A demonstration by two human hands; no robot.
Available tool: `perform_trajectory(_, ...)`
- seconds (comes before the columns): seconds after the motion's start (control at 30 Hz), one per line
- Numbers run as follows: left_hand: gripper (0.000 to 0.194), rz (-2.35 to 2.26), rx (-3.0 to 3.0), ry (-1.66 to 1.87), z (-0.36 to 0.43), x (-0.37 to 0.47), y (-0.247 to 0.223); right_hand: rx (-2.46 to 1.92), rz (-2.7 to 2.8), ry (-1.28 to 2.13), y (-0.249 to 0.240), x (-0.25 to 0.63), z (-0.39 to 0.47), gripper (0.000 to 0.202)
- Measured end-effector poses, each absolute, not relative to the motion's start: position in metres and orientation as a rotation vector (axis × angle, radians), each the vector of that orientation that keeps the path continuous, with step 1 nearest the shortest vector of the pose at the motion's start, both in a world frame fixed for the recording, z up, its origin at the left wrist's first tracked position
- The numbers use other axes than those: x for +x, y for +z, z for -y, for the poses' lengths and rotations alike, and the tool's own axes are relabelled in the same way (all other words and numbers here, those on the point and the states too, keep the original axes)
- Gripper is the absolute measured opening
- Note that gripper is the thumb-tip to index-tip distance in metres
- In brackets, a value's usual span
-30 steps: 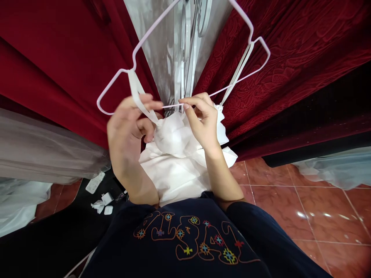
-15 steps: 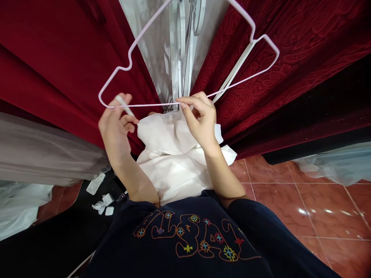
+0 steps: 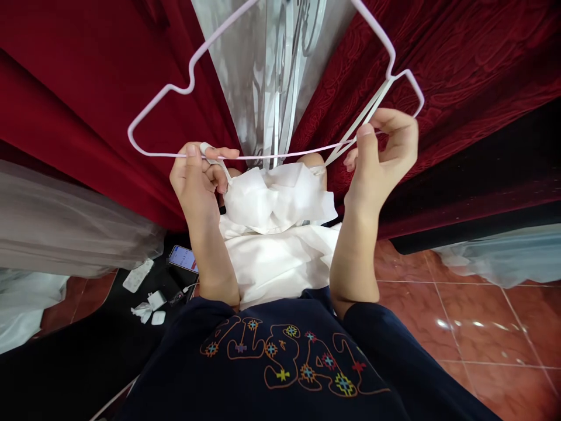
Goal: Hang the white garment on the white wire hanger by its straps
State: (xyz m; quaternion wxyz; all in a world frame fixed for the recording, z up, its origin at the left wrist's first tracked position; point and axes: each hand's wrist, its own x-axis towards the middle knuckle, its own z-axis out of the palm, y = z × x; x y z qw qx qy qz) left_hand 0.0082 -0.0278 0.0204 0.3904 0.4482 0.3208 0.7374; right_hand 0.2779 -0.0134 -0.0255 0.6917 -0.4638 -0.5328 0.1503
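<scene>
We are hanging the white garment [image 3: 276,199], bunched between our hands. Left hand [image 3: 197,178] pinches a strap [image 3: 209,156] at the hanger [image 3: 272,156] bar; right hand [image 3: 383,152] pinches the other strap [image 3: 366,114]. Next, probably: loop the left strap onto the hanger's notch.

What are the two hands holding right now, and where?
Left hand pinches the white garment's left strap; right hand pinches its right strap beside the hanger.

Thin wire hanger [image 3: 175,89]: pale lilac-white. Crumpled fabric garment [image 3: 276,234]: white. Embossed velvet curtain [image 3: 460,64]: dark red. Glossy floor tiles [image 3: 460,310]: red-brown.
</scene>
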Motion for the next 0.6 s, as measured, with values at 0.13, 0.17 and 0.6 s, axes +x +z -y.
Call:
perform_trajectory(0.13,0.05,-0.899,1.147,1.864,0.028,0.01,0.02,-1.057,1.224,0.335,-0.002,0.273,0.021,0.032)
perform_trajectory(0.17,0.051,-0.926,1.14,1.858,0.028,0.01,0.021,-1.055,1.25,0.35,0.006,0.271,0.022,0.034)
perform_trajectory(0.6,0.057,-0.835,1.041,1.795,0.03,0.01,0.023,-0.738,0.822,0.236,0.001,0.348,0.033,0.022)
